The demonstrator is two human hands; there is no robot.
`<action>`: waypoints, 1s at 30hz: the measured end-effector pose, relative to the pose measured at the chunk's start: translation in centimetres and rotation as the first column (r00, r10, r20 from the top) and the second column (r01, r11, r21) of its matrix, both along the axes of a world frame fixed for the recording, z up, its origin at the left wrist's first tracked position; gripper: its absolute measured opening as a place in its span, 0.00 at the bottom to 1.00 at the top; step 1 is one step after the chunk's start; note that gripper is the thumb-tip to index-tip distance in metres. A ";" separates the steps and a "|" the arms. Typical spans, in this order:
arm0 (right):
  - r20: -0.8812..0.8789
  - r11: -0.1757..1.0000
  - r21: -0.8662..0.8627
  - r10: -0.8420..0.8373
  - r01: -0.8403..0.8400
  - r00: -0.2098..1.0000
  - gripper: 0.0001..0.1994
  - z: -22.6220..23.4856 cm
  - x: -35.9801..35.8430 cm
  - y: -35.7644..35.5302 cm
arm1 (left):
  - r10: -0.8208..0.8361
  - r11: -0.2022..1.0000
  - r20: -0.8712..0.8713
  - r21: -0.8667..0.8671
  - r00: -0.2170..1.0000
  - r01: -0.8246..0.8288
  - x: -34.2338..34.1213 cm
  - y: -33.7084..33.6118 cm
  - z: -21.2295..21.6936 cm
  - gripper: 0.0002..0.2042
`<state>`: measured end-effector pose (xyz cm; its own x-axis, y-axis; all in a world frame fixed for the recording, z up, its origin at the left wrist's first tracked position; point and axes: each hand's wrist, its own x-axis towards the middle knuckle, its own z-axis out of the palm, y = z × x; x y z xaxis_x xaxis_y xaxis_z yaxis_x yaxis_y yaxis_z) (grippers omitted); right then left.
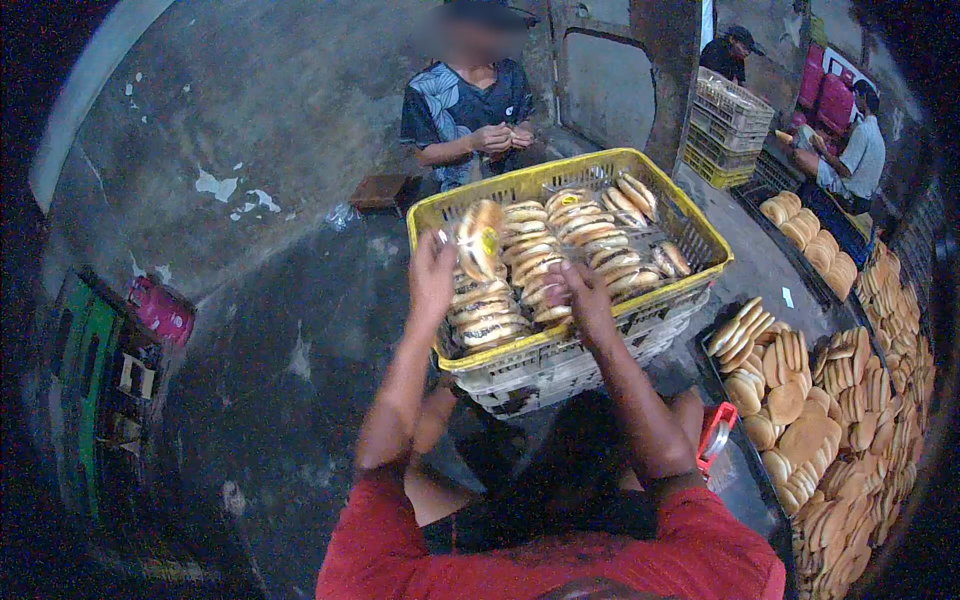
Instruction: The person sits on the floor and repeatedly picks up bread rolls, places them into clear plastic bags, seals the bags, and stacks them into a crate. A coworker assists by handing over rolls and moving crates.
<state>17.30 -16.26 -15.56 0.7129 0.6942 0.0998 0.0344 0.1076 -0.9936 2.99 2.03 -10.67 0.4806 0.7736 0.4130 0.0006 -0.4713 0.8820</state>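
A yellow plastic crate (590, 350) stands in front of me, on top of pale crates. Rows of filled buns in clear wrapping (530, 245) lie inside it, packed side by side. At the crate's left side my left hand (432, 268) is closed on a wrapped bun (480, 240) with a yellow label, held up over the left row and slightly blurred. My right hand (582, 290) hovers over or touches the buns in the near middle. Its fingers are smeared by motion, so whether they grip anything is unclear.
Across the crate a person (470, 120) sits with both hands together. Trays of unwrapped buns (800, 400) spread along the right. Two more people sit at the back right near stacked crates (725, 120). A pink gas cylinder (160, 308) and a green rack (85, 345) stand left.
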 end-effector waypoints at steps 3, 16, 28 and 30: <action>-0.446 0.961 0.210 0.258 -0.180 0.857 0.26 0.5 -2.1 0.2 | -0.214 0.950 0.150 -0.200 0.965 0.241 -4.3 -9.9 -0.9 0.11; -0.417 0.993 0.086 0.107 -0.078 0.903 0.15 1.4 -7.5 -9.9 | -0.254 0.454 0.730 -0.490 0.635 0.744 -7.7 -18.8 -7.3 0.48; -0.250 0.970 -0.017 0.231 -0.242 0.940 0.13 -3.2 -10.3 -9.9 | -0.327 0.681 0.576 -0.406 0.749 0.609 -9.2 -19.3 -5.3 0.26; -0.301 0.927 -0.198 0.251 -0.318 0.920 0.12 -3.3 -10.4 -10.1 | -0.368 0.617 0.598 -0.416 0.712 0.668 -9.6 -18.9 -5.4 0.28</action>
<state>6.95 -26.37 -18.90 0.4584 0.8503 -0.2587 -0.2302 -0.1676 -0.9586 -6.64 -16.92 -16.05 0.7697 0.5879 0.2488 -0.5051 0.3225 0.8005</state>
